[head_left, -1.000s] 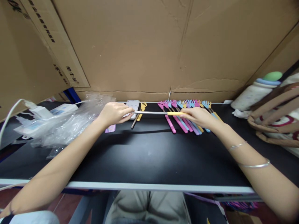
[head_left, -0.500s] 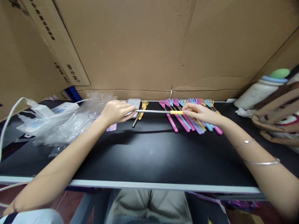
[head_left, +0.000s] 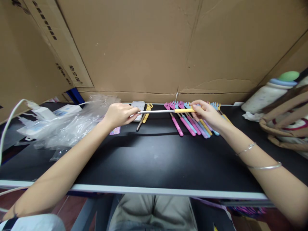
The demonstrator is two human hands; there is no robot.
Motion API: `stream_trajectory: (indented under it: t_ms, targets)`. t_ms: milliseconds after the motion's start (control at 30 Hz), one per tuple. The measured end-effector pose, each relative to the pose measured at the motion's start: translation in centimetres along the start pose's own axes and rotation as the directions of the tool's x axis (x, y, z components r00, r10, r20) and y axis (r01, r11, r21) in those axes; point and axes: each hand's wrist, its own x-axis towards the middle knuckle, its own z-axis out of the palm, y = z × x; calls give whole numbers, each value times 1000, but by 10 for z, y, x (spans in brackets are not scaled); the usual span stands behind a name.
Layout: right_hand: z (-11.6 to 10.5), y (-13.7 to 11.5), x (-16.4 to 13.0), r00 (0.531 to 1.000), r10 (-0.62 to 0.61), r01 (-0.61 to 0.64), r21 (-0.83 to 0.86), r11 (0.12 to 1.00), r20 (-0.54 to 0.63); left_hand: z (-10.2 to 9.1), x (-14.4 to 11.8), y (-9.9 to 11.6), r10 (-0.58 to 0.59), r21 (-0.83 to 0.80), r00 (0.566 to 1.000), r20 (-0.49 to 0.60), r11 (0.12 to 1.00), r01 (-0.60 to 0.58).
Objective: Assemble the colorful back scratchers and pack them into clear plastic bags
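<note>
A back scratcher's metal rod (head_left: 157,112) with a yellow handle (head_left: 184,110) stretches almost level between my two hands above the black table. My left hand (head_left: 120,114) pinches the rod's left end, and its fingers hide whatever is at that tip. Closed round the right part of the yellow handle is my right hand (head_left: 208,115). Behind and below it lies a row of pink, blue, purple and yellow back scratchers (head_left: 177,125), claws toward the cardboard. A yellow back scratcher (head_left: 147,113) and a loose dark metal rod (head_left: 140,125) lie near my left hand.
Clear plastic bags (head_left: 72,128) and a white power strip (head_left: 67,110) cover the table's left side. Beyond my left hand is a phone (head_left: 138,105). On the right stand a white bottle (head_left: 267,96) and a brown bag (head_left: 284,118). Cardboard (head_left: 144,48) walls the back.
My right hand has shifted slightly right and up, and more of the yellow handle shows. The rod's right end is a little higher. My left hand has barely moved.
</note>
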Motion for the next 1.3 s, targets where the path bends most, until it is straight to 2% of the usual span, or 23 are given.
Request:
stream_trajectory:
  t_ms: [333,467,600,733,967,1200,1300]
  targets:
    - [13,1,0,962,177,-154,120,981,-210,-3,2,8,-15,-61,999,31,998,17]
    - [17,1,-1,939,166,-141,105,984,-302,-5,4,7,-26,-61,1000,15,998,27]
    - [16,5,0,928,98,-82,61,995,-359,-6,5,7,-29,-71,1000,-2,997,29]
    - [16,8,0,930,12,-15,-5,1000,-366,-5,5,8,-15,-94,999,-30,996,13]
    - [21,5,-1,923,89,-54,104,993,-374,-4,4,8,-10,-127,1000,15,992,12]
    - [20,6,-3,926,25,-28,-2,1000,-376,-4,3,9,-42,-182,993,107,981,61]
    - [19,7,-4,916,4,-12,-16,1000,-402,-4,3,11,-50,-211,992,114,975,73]
